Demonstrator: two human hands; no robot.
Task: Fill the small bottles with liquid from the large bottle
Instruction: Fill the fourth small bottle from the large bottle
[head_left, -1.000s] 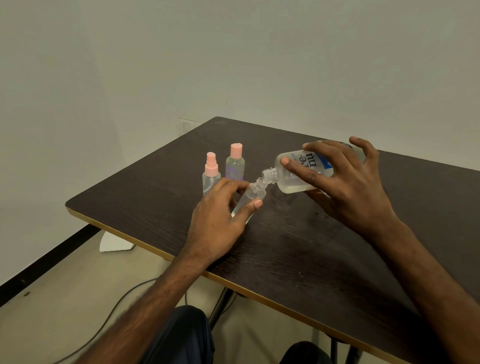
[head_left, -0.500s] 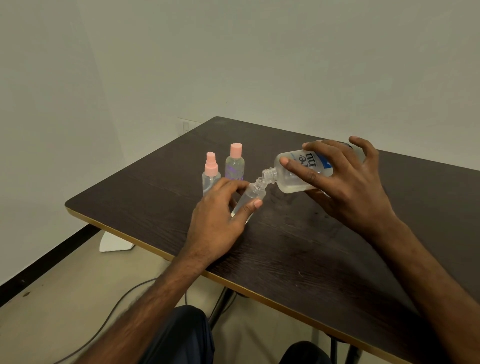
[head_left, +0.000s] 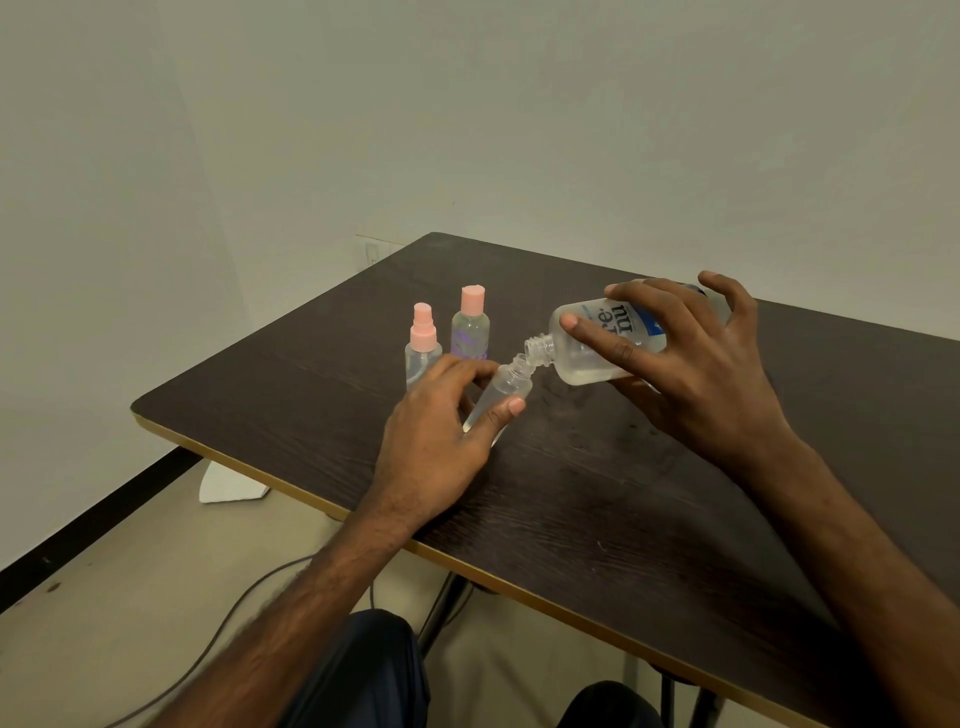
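Pouring posture logged. Left hand (head_left: 436, 447) gripped the uncapped small bottle (head_left: 506, 387), with the thumb along its near side and the fingers curled over its far side. This bottle was tilted above the dark wooden table (head_left: 597, 509), open mouth raised and angled rightward. Its lower end was hidden behind the hand.

Right hand (head_left: 696, 384) held the large clear bottle (head_left: 587, 358) just right of and slightly above the small bottle. The index finger lay straight across the printed label and the other fingers arched over the upper side. The large bottle lay nearly horizontal, with its uncapped threaded neck pointing down-left at the small bottle's mouth. The two openings were touching or just apart; I could not tell which. Clear liquid sat along the large bottle's lower side. No stream could be made out, and the fill level in the small bottle was unreadable.

Left of the small bottle, a pink-topped spray bottle (head_left: 422, 348) stood upright, its base partly hidden by the left hand's fingers. Behind and left of the small bottle, a pink-capped bottle (head_left: 470, 330) stood upright, just beside the spray bottle.
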